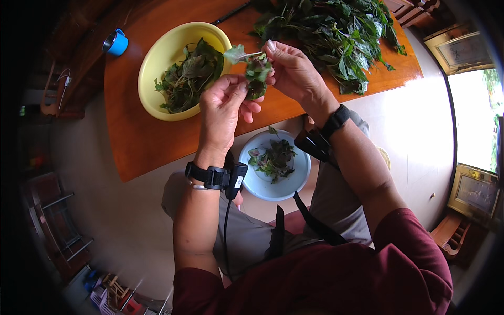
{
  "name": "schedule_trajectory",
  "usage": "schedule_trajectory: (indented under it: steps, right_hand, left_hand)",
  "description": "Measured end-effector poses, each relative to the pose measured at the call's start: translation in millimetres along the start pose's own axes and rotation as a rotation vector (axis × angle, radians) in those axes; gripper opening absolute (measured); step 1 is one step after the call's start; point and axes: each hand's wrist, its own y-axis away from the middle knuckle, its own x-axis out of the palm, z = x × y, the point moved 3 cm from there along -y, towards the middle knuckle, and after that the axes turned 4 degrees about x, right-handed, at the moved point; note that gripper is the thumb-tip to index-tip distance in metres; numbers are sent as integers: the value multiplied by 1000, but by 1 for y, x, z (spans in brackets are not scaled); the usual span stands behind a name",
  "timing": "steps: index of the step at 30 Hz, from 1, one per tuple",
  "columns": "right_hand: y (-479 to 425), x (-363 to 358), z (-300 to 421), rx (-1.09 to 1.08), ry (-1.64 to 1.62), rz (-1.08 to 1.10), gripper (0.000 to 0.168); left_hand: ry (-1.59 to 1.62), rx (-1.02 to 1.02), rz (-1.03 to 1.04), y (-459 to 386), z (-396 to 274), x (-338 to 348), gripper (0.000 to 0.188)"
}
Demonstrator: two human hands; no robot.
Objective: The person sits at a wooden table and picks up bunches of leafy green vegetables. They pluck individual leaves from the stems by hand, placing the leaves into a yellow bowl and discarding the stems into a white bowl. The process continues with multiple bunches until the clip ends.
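A leafy green sprig with purplish leaves (258, 73) is held between both hands above the edge of a wooden table (157, 149). My left hand (226, 102) pinches its lower leaves between thumb and fingers. My right hand (291, 67) grips the stem near its top, with a leaf sticking out to the left. Just left of my hands stands a yellow plastic basin (147, 84) with leafy greens (189, 76) in it. Below the hands, a pale blue basin (301, 181) holds loose leaves (275, 157). A large pile of leafy stems (334, 39) covers the table's far right part.
A blue mug (117, 42) stands at the table's left end. A dark strap-like object (232, 13) lies behind the yellow basin. My knees flank the blue basin on the floor. A cable (226, 236) runs from the device on my left wrist towards my lap.
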Motion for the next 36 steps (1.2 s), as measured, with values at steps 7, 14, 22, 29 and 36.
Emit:
schedule_trajectory:
  steps: [7,14,22,29,36]
  right_hand:
    - [-1,1,1,-52,197,-152,18]
    - [3,11,-1,-6,416,-134,24]
    - [4,13,-2,34,415,-123,26]
    - [6,15,-2,44,414,-78,23]
    - [7,20,-3,52,480,-49,19]
  left_hand:
    - [267,93,-105,-4,-16,4,66]
    - [-46,117,-99,0,-9,-2,44]
    - [-166,213,-75,1,-2,-5,22]
    - [-107,152,-20,1,-5,-1,21]
    - [237,60,-41,0,1,-9,20]
